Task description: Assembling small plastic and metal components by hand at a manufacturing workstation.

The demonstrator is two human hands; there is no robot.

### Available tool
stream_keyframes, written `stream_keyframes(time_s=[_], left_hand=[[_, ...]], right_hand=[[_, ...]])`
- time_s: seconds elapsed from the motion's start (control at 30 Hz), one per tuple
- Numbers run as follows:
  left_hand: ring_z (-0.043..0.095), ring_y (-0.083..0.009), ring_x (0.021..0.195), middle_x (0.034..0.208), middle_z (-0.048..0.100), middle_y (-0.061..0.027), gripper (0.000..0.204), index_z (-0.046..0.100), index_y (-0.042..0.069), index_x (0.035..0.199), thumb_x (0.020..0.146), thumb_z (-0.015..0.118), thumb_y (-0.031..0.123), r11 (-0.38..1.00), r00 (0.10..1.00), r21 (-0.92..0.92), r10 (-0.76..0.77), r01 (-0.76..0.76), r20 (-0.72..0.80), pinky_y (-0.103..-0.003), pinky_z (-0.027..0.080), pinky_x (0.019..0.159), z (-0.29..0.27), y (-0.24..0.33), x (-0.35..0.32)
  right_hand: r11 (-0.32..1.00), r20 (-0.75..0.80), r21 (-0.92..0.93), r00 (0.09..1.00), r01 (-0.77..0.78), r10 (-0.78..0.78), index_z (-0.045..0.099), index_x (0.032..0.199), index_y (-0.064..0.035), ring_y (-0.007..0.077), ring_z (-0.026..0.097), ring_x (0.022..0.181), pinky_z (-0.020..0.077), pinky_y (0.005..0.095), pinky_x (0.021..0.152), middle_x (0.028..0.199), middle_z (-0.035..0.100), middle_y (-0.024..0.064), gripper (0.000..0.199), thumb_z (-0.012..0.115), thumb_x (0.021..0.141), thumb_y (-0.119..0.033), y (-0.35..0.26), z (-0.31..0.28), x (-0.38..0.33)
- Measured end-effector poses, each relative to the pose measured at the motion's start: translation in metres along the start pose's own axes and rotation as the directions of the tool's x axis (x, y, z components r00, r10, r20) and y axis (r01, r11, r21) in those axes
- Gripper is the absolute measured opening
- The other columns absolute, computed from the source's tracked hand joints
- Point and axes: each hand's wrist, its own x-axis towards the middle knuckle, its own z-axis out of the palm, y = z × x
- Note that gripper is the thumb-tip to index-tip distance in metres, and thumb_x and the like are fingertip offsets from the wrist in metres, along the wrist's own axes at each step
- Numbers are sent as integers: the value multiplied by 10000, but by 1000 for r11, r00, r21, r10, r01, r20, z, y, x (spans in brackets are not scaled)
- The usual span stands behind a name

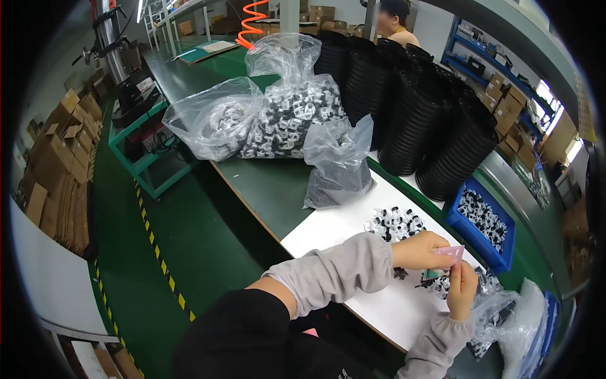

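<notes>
My left hand [420, 249] and my right hand [463, 289] meet over a white work mat [341, 227] on the bench. Both pinch a small pink packet [450, 254] between their fingertips. A small green piece [432, 274] shows just under it. A heap of small black-and-white parts [394, 224] lies on the mat beyond my left hand, and more such parts [439, 284] are scattered under my hands. Grey sleeves cover both forearms.
A blue bin [502, 256] of the same parts stands to the right. Tall stacks of black round trays [416, 107] line the back. Clear plastic bags [290, 107] of parts and a dark one [338, 167] sit on the green bench. Another person [394, 22] works far behind. Cardboard boxes [63, 164] stand left.
</notes>
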Motion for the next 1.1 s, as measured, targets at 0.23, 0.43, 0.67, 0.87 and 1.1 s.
stream_keyframes(time_s=[0.23, 0.43, 0.67, 0.87, 1.1], left_hand=[[524, -74, 639, 688, 596, -37, 220, 591, 24, 841, 900, 582, 236, 985, 988, 162, 38, -62, 150, -255, 439, 576, 5, -1, 4], [553, -88, 641, 709, 610, -53, 138, 602, 2, 846, 896, 534, 110, 967, 993, 227, 105, -112, 45, -240, 450, 586, 0, 4, -7], [563, -72, 663, 738, 631, -32, 188, 606, -13, 834, 931, 530, 129, 996, 992, -31, -84, 81, -96, -204, 439, 616, 30, -10, 2], [477, -41, 545, 660, 555, 14, 260, 577, 18, 798, 950, 528, 223, 926, 946, -266, -305, 268, -111, -200, 371, 491, 29, -12, 5], [399, -58, 457, 618, 514, 9, 320, 549, 38, 761, 960, 501, 285, 997, 859, 70, 74, -44, -507, -216, 319, 423, 17, -27, 13]], right_hand=[[992, 151, -66, 984, 103, -92, 637, 767, -22, 312, 549, 588, 423, 372, 534, 667, 578, 138, 63, 640, 803, -74, -20, -10, -11], [980, 99, -77, 980, 183, -175, 640, 766, -45, 279, 570, 595, 444, 365, 526, 655, 567, 95, 85, 649, 795, -125, -8, 1, -4], [866, -7, -333, 917, 373, -398, 554, 691, -76, 236, 538, 558, 421, 358, 499, 607, 500, 50, 108, 657, 707, -101, -4, -7, -8], [758, 8, -341, 808, 556, -589, 580, 729, -79, 213, 518, 544, 395, 340, 484, 610, 496, 23, 99, 658, 673, -105, -16, 10, -6], [761, -168, -356, 764, 542, -623, 589, 776, -42, 189, 486, 519, 360, 306, 458, 608, 487, 26, 181, 730, 680, -100, -23, 13, -5]])
